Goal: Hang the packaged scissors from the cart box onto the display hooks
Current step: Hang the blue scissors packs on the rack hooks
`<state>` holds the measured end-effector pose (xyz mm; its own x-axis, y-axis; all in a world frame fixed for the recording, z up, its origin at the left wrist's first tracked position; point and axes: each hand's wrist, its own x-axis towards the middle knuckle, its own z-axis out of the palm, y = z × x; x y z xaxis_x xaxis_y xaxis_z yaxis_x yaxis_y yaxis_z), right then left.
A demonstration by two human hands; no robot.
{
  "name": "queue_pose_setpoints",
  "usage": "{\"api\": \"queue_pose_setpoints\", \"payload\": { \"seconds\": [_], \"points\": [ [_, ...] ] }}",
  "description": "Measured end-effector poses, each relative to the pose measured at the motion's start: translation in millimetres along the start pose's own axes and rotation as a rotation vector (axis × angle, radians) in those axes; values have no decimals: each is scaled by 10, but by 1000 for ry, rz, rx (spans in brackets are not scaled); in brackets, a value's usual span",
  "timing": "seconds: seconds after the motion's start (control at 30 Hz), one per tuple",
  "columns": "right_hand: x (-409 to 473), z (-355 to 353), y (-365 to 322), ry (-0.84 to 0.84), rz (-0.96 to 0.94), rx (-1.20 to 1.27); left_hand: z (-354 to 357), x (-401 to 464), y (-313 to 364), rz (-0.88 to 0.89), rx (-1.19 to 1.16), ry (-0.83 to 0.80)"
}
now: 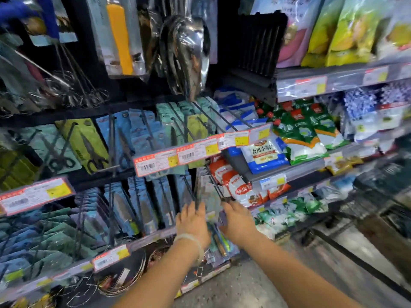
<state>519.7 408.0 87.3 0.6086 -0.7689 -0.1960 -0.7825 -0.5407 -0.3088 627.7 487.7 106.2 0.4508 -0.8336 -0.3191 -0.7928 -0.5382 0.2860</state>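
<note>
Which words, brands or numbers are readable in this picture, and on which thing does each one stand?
"食用小苏打": on the blue and white bag; its last character is partly hidden.
Red and yellow price tags on the hook rail: too blurred to read.
Hanging scissors packages: print too blurred to read.

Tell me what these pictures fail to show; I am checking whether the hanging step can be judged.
Head view only:
- The pack between both hands: blurred, so its contents are unreadable.
- Left hand and right hand: seen from the back, so how the fingers lie on the pack is unclear.
- The hook above the hands: whether the pack is on it is smeared by motion.
- The cart: blurred and cut off by the right edge; no box can be made out.
</note>
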Motion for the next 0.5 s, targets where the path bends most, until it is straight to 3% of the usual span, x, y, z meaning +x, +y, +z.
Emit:
{"api": "queue_pose_setpoints", "payload": {
  "seconds": [0.23, 0.5],
  "points": [
    [-653, -340, 1270, 33, 303, -183, 332, 79, 1301, 379, 270, -78],
    [-1359, -850, 2776, 176, 585, -106, 792, -41, 3038, 706, 353, -109]
  ]
}}
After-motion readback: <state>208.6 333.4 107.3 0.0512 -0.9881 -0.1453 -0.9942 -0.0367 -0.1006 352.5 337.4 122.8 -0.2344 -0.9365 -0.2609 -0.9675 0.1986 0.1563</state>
